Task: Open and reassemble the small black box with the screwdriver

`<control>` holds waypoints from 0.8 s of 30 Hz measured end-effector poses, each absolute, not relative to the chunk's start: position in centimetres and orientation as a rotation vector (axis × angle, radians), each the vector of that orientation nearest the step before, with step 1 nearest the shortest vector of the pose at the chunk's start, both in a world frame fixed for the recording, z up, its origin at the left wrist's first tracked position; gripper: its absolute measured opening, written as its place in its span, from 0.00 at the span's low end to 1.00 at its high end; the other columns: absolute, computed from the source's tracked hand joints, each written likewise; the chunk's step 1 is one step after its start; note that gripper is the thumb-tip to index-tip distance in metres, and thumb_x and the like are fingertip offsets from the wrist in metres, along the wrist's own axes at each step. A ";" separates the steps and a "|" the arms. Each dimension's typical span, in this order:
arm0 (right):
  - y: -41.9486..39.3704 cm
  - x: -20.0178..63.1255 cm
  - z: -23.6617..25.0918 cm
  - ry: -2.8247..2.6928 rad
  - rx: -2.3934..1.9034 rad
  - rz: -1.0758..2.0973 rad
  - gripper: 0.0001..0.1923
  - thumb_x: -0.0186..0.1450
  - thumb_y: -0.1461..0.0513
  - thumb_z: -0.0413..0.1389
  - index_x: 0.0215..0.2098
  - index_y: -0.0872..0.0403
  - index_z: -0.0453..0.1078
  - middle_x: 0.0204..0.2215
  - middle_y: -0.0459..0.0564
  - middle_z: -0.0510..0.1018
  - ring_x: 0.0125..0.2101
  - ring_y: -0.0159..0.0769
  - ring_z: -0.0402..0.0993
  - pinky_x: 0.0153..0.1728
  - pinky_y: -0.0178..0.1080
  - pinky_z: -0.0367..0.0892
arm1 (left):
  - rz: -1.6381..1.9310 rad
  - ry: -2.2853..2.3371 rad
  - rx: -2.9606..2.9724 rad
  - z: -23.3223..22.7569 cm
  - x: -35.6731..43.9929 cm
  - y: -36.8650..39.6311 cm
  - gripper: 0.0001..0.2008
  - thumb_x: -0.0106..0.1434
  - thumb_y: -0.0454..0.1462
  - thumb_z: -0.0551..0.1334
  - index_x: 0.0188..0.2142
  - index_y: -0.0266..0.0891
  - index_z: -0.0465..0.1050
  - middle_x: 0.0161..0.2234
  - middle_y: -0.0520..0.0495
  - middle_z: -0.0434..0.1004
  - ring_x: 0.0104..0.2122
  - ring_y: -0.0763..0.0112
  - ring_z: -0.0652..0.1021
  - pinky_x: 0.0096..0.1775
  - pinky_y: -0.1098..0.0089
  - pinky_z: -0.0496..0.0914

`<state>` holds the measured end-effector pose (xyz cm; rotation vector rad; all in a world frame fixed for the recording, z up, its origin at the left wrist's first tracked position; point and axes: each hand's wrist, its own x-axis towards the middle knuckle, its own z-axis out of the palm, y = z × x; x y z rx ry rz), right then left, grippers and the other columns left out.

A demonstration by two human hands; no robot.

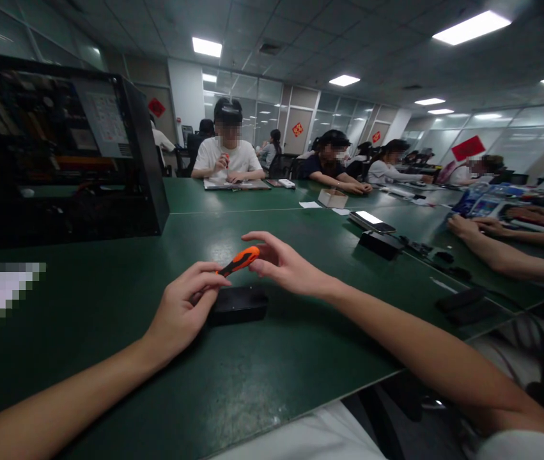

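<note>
Here, an orange-handled screwdriver [239, 260] just above a small black box [238, 305] on the green surface [108, 306], right hand [285, 265] pinching its handle, left hand [183, 311] closed around its dark tip end, touching the box.

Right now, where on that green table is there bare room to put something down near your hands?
Bare green tabletop lies between the left hand and the open black computer case, and in front of the small black box towards the near edge. The right side is crowded: a flat phone, a black block, cables and a co-worker's arm.
</note>
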<state>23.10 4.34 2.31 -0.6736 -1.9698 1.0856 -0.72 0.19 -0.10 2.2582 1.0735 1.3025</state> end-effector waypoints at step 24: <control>3.9 25.3 3.2 -1.702 -0.486 0.633 0.16 0.71 0.51 0.56 0.49 0.52 0.67 0.31 0.44 0.73 0.26 0.27 0.72 0.25 0.31 0.70 | 0.735 1.119 2.213 0.6 0.0 0.3 0.17 0.63 0.43 0.67 0.50 0.41 0.79 0.45 0.48 0.84 0.44 0.58 0.82 0.46 0.65 0.72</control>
